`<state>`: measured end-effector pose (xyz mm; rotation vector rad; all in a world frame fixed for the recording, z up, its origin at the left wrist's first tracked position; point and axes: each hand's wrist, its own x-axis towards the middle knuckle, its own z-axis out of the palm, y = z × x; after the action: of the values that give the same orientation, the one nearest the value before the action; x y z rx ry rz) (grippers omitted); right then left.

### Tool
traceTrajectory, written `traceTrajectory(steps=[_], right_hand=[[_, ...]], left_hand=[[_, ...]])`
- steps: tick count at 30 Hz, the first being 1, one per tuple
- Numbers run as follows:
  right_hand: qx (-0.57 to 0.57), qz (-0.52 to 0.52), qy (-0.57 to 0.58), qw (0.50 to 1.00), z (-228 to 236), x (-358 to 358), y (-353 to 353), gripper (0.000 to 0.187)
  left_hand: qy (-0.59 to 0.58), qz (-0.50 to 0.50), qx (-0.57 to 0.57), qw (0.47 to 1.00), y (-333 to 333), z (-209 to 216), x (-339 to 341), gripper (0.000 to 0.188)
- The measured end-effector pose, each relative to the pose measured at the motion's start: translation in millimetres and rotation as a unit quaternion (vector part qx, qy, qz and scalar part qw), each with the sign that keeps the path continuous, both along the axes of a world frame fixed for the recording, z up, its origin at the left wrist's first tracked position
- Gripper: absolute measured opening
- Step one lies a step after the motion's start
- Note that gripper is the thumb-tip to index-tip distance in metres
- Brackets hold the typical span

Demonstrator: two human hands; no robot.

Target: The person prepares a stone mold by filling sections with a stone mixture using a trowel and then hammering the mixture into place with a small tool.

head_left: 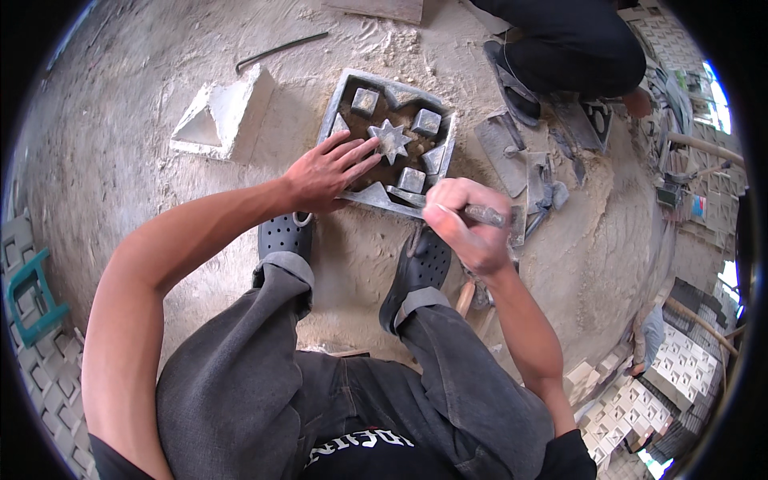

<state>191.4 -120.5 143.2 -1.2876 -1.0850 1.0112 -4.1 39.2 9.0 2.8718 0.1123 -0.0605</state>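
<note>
A square grey metal mold (388, 83) sits on the floor before my feet. A raised star (390, 142) stands at its middle, with small square blocks and triangular pieces around it and sandy material between them. My left hand (332, 170) rests on the mold's left side, fingers spread and reaching toward the star. At the near right corner my right hand (472, 224) is closed round the grey handle of a trowel (485, 214). Its thin blade seems to lie inside the mold's near edge, partly hidden by my fist.
Left of the mold stands a white triangular block (232, 116), with a bent metal bar (282, 51) beyond it. Flat plates and tools (502, 152) lie to the right. A crouching person (572, 48) is at far right. Patterned blocks (628, 412) are stacked at lower right.
</note>
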Motion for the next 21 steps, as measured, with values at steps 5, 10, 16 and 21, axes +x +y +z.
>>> traceTrajectory(steps=[5,10,16,21], right_hand=[[-0.044,-0.043,-0.032,0.998,8,2,6,0.038],[0.018,-0.060,0.015,0.998,50,5,7,0.037],[0.000,0.001,-0.024,1.000,13,3,7,0.027],[-0.060,0.047,-0.051,0.996,-18,13,6,0.036]], left_hand=[[0.010,0.002,-0.001,1.000,0,1,0,0.110],[0.010,0.011,-0.002,1.000,1,-3,-2,0.111],[0.025,0.003,0.004,1.000,0,1,0,0.114],[0.016,-0.002,0.011,1.000,1,2,0,0.108]])
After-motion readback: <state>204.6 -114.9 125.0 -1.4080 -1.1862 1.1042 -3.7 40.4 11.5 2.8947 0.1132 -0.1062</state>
